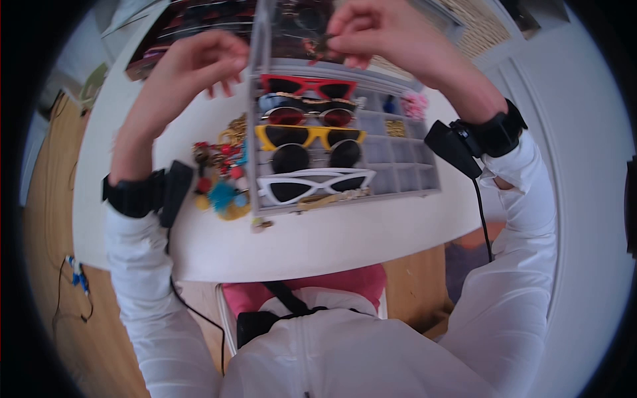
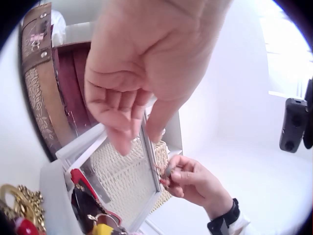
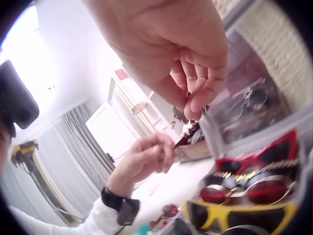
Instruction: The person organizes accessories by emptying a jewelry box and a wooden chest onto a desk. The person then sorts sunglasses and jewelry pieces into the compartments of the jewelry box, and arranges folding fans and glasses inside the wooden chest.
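Observation:
My right hand (image 1: 381, 36) pinches a small dark and red piece of jewelry (image 1: 318, 48) between thumb and fingertips, above the far part of the grey case (image 1: 391, 194). In the right wrist view, small pieces of it show below the fingertips. My left hand (image 1: 199, 66) is raised at the case's left side, fingers loosely bent, with nothing in them. The case holds a column of sunglasses, among them red ones (image 1: 308, 86), yellow ones (image 1: 310, 136) and white ones (image 1: 315, 186). Its transparent lid (image 2: 122, 169) stands raised.
A pile of colourful jewelry (image 1: 222, 169) lies left of the case. A small item (image 1: 261, 225) sits near its front left corner. A dark red box (image 1: 142, 65) stands at the back left. In the compartments are a pink flower-like piece (image 1: 415, 105) and a gold one (image 1: 395, 129).

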`<state>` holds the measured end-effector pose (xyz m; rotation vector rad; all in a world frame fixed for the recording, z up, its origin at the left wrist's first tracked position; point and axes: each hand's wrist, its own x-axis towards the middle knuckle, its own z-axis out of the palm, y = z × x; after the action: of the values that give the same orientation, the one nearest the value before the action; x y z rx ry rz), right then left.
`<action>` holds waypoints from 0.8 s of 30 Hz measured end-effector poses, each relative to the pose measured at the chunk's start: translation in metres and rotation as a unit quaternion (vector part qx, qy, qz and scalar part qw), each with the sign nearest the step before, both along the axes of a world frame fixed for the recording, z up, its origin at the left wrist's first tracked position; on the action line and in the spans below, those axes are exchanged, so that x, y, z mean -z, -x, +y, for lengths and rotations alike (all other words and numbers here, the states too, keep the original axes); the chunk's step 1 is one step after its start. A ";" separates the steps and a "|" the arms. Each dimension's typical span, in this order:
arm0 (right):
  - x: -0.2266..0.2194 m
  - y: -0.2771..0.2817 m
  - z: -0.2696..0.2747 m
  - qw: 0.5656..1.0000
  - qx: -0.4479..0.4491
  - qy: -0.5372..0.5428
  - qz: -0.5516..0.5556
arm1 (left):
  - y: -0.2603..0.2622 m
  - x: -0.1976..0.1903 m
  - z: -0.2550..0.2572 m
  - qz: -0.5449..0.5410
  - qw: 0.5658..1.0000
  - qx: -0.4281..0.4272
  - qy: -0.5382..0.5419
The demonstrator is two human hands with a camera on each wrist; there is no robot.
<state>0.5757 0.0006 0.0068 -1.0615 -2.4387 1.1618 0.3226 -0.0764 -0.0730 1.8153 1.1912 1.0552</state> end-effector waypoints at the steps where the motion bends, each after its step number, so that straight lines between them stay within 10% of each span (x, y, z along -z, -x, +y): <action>1: -0.004 -0.023 0.005 0.991 -0.011 -0.125 -0.035 | -0.001 0.000 -0.002 0.057 0.997 -0.023 0.044; 7: 0.036 -0.095 -0.006 0.972 0.091 -0.176 -0.128 | 0.005 0.010 -0.002 0.286 0.944 -0.018 0.163; 13: 0.091 -0.077 -0.021 0.904 -0.022 -0.407 -0.129 | 0.007 0.018 -0.004 0.347 0.929 0.020 0.128; 24: 0.064 -0.072 -0.040 0.955 -0.101 -0.227 -0.163 | 0.014 0.019 -0.003 0.333 0.933 0.041 0.129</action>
<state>0.6475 -0.0397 -0.0571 -0.9306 -2.9258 0.4444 0.3088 -0.0798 -0.0924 2.0434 1.5315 0.1963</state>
